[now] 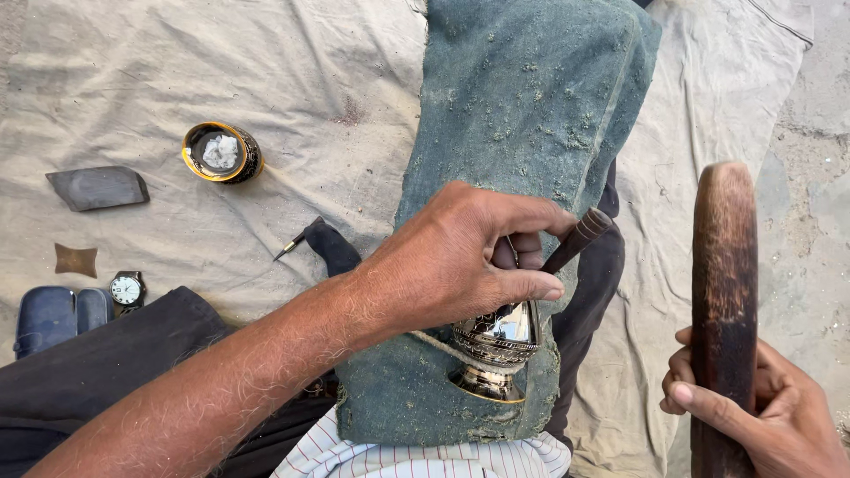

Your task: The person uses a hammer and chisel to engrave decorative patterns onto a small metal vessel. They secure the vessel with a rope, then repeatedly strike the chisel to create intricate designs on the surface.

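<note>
My left hand [460,257] grips a thin chisel with a dark wooden handle [577,239], its tip set against an engraved shiny metal vase [494,347]. The vase lies on a dusty green-blue pad [522,115] that rests over my lap. My right hand [761,416], at the lower right, holds a long dark wooden mallet [724,274] upright, apart from the vase.
A pale cloth [292,106] covers the ground. On it lie a small gold-rimmed black bowl holding a white lump [221,152], a dark flat stone [97,188], a brown scrap [75,260], a wristwatch [127,289], a blue case [53,314] and another pointed tool [301,239].
</note>
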